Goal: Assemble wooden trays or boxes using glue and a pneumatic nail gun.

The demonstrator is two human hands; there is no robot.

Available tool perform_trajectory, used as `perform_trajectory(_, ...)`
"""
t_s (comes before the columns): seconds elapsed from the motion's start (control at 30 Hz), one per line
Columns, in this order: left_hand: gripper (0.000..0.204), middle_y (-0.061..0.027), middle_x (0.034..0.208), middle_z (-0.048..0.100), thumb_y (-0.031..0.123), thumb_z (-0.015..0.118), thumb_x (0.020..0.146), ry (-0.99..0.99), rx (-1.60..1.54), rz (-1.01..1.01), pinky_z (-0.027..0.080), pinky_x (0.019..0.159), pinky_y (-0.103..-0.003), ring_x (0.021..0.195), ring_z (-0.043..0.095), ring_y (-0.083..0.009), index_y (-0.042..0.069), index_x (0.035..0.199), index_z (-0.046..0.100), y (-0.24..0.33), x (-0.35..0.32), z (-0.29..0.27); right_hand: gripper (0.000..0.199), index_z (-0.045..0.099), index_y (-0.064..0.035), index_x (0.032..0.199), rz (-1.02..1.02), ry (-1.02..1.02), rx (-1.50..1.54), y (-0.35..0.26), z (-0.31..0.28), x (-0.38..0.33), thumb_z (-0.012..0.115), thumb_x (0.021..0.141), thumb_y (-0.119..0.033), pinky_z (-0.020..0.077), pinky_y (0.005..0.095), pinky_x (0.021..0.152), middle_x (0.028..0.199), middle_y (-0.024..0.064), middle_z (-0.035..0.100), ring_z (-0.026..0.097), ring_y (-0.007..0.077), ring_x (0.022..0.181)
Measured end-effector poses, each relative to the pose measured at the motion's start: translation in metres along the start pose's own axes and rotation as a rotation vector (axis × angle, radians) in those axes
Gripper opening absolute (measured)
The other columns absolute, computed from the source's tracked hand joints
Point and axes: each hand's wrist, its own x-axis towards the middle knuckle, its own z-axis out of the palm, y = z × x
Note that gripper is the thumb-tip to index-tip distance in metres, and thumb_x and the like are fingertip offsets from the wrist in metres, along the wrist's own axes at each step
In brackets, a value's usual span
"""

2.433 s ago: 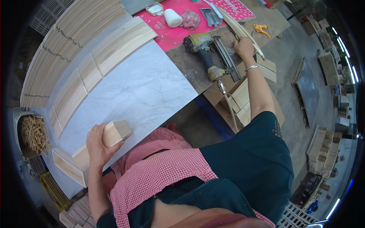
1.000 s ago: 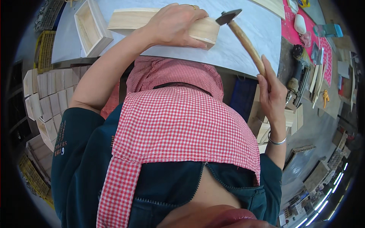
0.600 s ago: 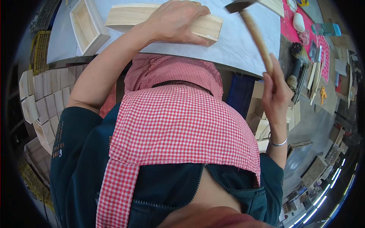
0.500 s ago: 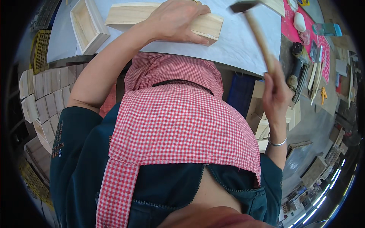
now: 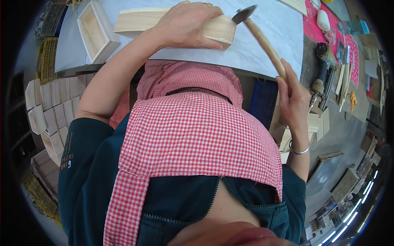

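Hammer (image 5: pixel 263 43) — right fingers (image 5: pixel 290 74) around it — has neared the held box (image 5: pixel 222 30).

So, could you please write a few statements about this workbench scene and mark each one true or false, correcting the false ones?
1. The right hand grips a hammer by its wooden handle. True.
2. The left hand is empty. False: the left hand clasps a pale wooden piece.
3. An open wooden tray lies left of that piece. True.
4. The apron is plain blue. False: the apron is red-and-white checked.
5. A metal bangle circles the right wrist. True.
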Motion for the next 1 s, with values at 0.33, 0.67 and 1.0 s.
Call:
perform_trajectory(0.33,0.074,-0.0135,0.099,0.071,0.065,0.075,0.069,0.102,0.074,-0.147,0.04,0.094,-0.042,0.09,0.062,-0.0302,0.002,0.105,0.07,0.02,0.009,0.018,0.025,0.065,-0.0009,0.123,0.41,0.216,0.456,0.011,0.03,-0.02,0.06,0.102,-0.013,0.0314,0.0221,0.053,0.074,-0.0027,0.055,0.04,0.0075,0.059)
perform_trajectory(0.67,0.054,-0.0147,0.08,0.067,0.052,0.07,0.068,0.06,-0.018,-0.322,0.037,0.086,-0.041,0.077,0.055,-0.0292,0.001,0.082,0.069,0.034,0.017,0.018,0.025,0.064,-0.0007,0.12,0.574,0.139,0.868,-0.021,0.073,-0.038,0.057,0.104,-0.019,0.0284,0.0229,0.055,0.074,-0.0036,0.051,0.037,0.0067,0.061)
perform_trajectory(1.0,0.055,-0.0132,0.07,0.067,0.054,0.069,0.063,0.184,0.004,-0.314,0.037,0.082,-0.041,0.067,0.054,-0.0292,0.001,0.075,0.072,0.027,0.022,0.029,0.029,0.062,-0.0049,0.125,0.63,0.085,1.156,-0.039,0.08,-0.04,0.048,0.109,-0.025,0.0268,0.022,0.052,0.068,-0.0061,0.042,0.034,0.004,0.058)
